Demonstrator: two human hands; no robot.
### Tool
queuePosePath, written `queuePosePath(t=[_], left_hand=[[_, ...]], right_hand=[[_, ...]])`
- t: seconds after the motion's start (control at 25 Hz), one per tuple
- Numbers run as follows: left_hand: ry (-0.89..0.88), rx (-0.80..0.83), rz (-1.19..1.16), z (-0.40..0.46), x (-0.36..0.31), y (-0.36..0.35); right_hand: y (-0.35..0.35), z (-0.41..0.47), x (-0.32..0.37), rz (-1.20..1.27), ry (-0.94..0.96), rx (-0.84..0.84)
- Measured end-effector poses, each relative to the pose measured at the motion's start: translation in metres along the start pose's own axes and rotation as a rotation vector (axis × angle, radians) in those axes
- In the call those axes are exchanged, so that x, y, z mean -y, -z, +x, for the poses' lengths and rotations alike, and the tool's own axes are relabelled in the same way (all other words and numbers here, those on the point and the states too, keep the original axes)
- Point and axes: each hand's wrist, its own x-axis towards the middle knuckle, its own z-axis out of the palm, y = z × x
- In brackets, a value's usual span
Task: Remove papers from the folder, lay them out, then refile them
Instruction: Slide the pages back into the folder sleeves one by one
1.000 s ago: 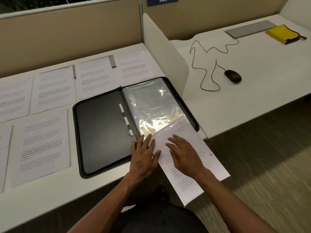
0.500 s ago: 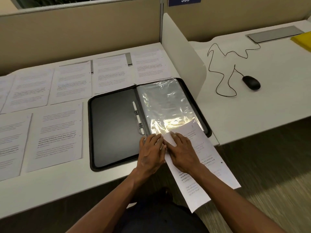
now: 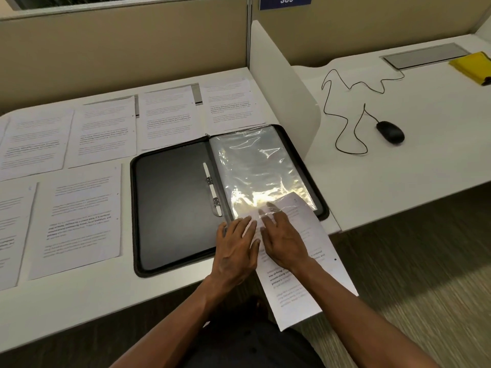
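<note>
A black zip folder [image 3: 172, 208] lies open on the white desk [image 3: 79, 301]. Its right half holds a shiny clear plastic sleeve [image 3: 260, 166]. A printed sheet [image 3: 305, 288] sticks out of the sleeve's near end and overhangs the desk edge, with its top corner under the plastic. My left hand [image 3: 235, 253] lies flat on the sleeve's near left corner. My right hand [image 3: 284, 243] presses on the sheet with spread fingers, the fingertips just under the plastic.
Several printed sheets [image 3: 82, 219] lie in rows to the left of and behind the folder. A white divider panel [image 3: 281, 83] stands right of it. Beyond it lie a black wired mouse [image 3: 390, 132] and a yellow cloth [image 3: 473, 66].
The sheet has slid a little further up into the sleeve. Both hands have moved closer together at the sleeve's near edge, and the view has shifted so everything sits more to the right.
</note>
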Motion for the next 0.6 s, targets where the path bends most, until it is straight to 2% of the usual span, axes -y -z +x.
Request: queuePosePath(t=[0.08, 0.16, 0.24, 0.32, 0.4, 0.6], left_hand=[[-0.003, 0.013, 0.025, 0.000, 0.000, -0.002], [-0.015, 0.027, 0.042, -0.001, 0.001, -0.004], [-0.024, 0.040, 0.055, -0.003, 0.002, -0.008], [-0.026, 0.043, 0.065, -0.004, 0.003, -0.010], [-0.028, 0.039, 0.079, -0.004, 0.004, -0.012], [-0.055, 0.049, 0.061, -0.004, 0.003, -0.015]], right_hand=[[-0.001, 0.002, -0.008, -0.123, -0.049, -0.035], [0.000, 0.003, -0.015, -0.201, -0.070, 0.014], [0.000, 0.003, -0.019, -0.158, -0.083, 0.055], [-0.001, 0.006, -0.024, -0.086, -0.108, 0.028], [0.001, 0.012, -0.029, -0.105, -0.137, -0.003], [0.004, 0.024, -0.037, -0.141, -0.160, 0.053]])
